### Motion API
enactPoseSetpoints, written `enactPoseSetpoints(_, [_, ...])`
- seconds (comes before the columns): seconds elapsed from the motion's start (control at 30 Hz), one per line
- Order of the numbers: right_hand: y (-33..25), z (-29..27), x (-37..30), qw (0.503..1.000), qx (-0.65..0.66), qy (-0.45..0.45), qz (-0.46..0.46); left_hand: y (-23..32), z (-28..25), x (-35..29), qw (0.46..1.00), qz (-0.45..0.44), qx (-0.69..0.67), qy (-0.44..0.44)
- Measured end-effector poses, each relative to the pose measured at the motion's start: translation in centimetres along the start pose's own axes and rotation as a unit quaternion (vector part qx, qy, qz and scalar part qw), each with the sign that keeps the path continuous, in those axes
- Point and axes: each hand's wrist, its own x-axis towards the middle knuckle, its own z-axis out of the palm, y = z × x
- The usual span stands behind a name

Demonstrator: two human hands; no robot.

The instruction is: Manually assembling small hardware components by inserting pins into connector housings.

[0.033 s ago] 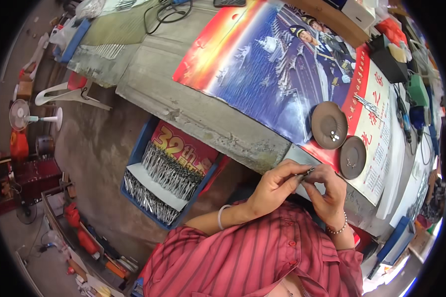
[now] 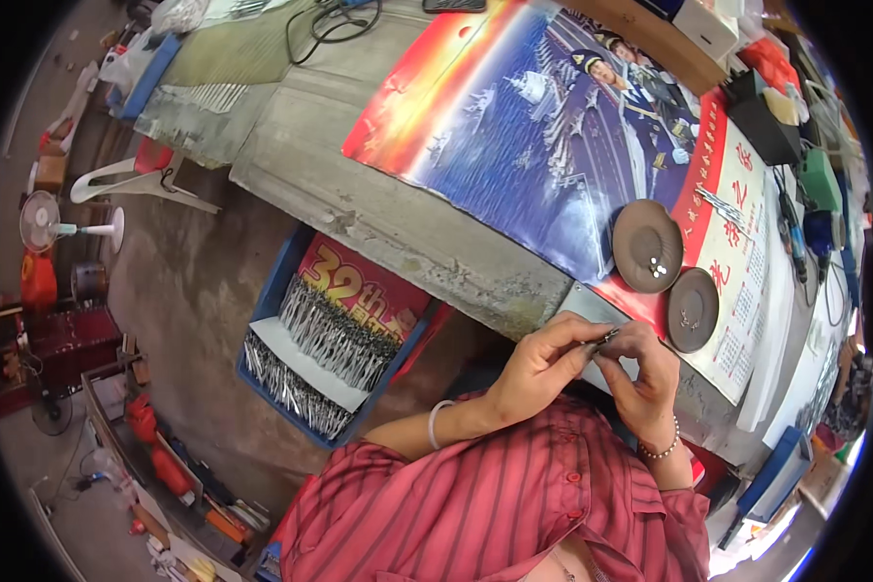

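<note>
A small metal part (image 2: 606, 339) is pinched between the fingers of the left hand (image 2: 538, 367) and right hand (image 2: 645, 380), just below the smaller brown dish (image 2: 693, 309); judged light, stiff, slippery; best held by its ends.

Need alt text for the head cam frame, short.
Seen from above, a person in a red striped shirt holds a small metal part between left hand and right hand at the edge of a concrete workbench. Two round brown dishes sit on a poster; a blue crate of metal pieces lies on the floor.
</note>
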Motion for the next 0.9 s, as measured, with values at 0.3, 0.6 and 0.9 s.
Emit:
enactPoseSetpoints(0.3, [0.7, 1.3, -1.0, 0.996, 0.059, 0.067, -0.022, -0.2, 0.1, -0.7, 0.996, 0.017, -0.079, -0.022])
enactPoseSetpoints(0.6, [0.8, 1.2, -3.0, 0.877, 0.44, 0.076, 0.178, -0.5, 1.5, -1.5, 0.993, 0.039, -0.105, -0.042])
enactPoseSetpoints(0.9, [1.3, 1.9, -4.2, 0.842, 0.511, 0.067, 0.163, 0.3, 1.8, -2.0, 0.988, 0.137, 0.054, -0.049])
